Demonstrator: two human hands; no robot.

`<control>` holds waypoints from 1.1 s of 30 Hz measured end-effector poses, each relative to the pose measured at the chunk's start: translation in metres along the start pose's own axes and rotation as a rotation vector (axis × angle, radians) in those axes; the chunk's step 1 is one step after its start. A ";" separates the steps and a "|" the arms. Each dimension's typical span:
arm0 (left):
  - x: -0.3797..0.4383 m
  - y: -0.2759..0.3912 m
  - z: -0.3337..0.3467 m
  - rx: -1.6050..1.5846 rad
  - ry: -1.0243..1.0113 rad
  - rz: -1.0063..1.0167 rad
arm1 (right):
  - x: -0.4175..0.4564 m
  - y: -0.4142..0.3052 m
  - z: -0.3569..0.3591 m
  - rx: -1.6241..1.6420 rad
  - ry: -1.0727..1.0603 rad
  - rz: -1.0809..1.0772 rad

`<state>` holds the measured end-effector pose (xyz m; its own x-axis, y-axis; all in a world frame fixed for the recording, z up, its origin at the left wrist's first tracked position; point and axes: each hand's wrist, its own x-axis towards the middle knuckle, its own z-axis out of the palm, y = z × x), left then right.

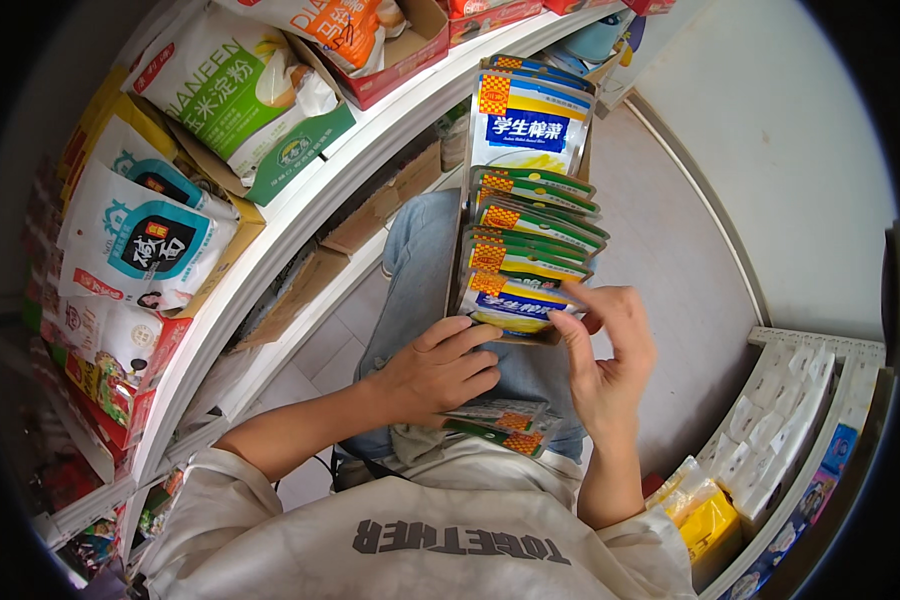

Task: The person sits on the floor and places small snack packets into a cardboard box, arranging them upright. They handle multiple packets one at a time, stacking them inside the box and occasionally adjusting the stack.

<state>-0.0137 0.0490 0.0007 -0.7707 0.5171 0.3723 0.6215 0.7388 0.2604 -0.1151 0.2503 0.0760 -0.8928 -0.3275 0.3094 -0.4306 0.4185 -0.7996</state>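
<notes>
A long open cardboard box [456, 247] stands before me, filled with a row of upright foil food pouches. A blue, white and yellow pouch [529, 154] shows its whole front at the far end. Several green-topped pouches [540, 225] overlap behind one another along the middle. At the near end leans another blue and yellow pouch [517, 307], where my right hand [615, 352] has its thumb and forefinger at the right edge; whether they pinch it is unclear. My left hand [439, 371] rests at the box's near left corner. Some loose pouches [502, 427] lie just below it, partly hidden by it.
A white shelf [300, 180] curves along the left, bearing bagged starch [225, 90] in a green box and white bags [146, 232]. Cardboard boxes [382, 199] fill a lower shelf. At the lower right, another rack [866, 367] holds white packets [772, 420] and yellow packages [705, 521].
</notes>
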 end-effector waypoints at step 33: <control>0.003 0.001 -0.002 -0.096 0.017 -0.029 | -0.010 -0.009 -0.073 0.104 -0.487 0.003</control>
<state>-0.0154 0.0505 0.0035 -0.7864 0.4886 0.3780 0.6105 0.7079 0.3552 -0.1121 0.3117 0.1181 -0.7178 -0.6944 0.0505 -0.3904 0.3414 -0.8550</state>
